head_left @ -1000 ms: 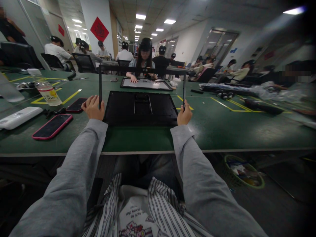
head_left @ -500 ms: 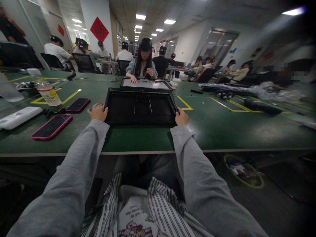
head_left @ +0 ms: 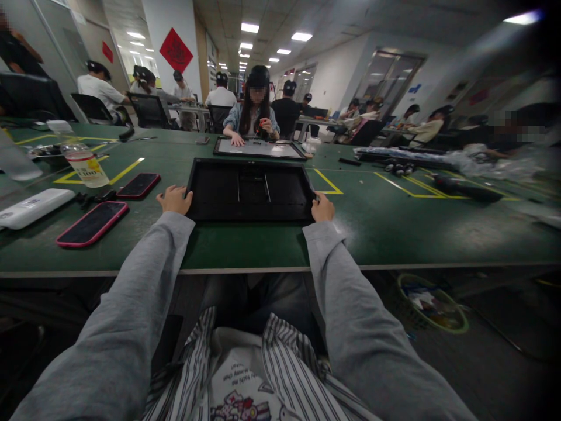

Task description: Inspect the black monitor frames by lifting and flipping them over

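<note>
The black panel [head_left: 253,193] is set near the front edge of the green table [head_left: 245,245], a strip of tabletop lying between. Its left edge is touched by the left hand [head_left: 175,200], grip unclear; its right edge is clasped by the right hand [head_left: 323,207]. Wider room is offered rightward; leftward, space is narrowed by a pink-cased phone [head_left: 92,224].

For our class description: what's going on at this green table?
Seated at the green table, someone has their left hand and right hand at opposite sides of a black frame, which lies over a black panel. How closely it sits there is unclear. Opposite, a co-worker's hand rests on a pale, dark-edged panel.
</note>
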### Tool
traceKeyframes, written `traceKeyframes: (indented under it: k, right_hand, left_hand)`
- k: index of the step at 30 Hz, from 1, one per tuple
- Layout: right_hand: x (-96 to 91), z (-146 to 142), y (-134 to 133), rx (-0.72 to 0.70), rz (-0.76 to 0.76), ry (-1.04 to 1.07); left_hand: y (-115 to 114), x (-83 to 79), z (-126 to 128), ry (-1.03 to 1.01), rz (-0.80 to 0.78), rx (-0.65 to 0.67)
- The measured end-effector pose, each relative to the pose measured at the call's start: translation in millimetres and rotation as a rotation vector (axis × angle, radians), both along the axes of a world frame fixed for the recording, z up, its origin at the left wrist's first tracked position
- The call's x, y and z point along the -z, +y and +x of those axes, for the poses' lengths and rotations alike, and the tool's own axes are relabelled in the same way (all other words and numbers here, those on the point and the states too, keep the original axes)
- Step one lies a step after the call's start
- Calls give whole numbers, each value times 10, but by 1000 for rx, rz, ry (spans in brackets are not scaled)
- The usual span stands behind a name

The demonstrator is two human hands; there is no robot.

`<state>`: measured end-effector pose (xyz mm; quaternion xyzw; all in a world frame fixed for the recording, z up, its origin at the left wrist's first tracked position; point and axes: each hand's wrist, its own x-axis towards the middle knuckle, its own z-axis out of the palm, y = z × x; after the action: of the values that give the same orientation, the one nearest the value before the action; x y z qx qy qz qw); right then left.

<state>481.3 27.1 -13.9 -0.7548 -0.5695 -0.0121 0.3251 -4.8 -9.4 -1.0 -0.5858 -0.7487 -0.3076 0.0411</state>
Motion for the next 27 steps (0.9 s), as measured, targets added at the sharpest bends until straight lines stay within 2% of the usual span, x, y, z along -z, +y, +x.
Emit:
traceKeyframes:
  k: [5, 12, 18, 27]
  right_hand:
    - [19, -10, 12, 10, -38, 12]
    - [67, 55, 49, -46, -62, 40]
    - [54, 41, 41, -35, 2, 36]
    - [-70, 2, -8, 40, 179, 72]
  left_hand:
    - [35, 14, -17, -55, -35, -36]
    - [38, -26, -31, -128, -115, -44]
    - [84, -19, -74, -192, -183, -20]
    - [184, 65, -235, -222, -151, 44]
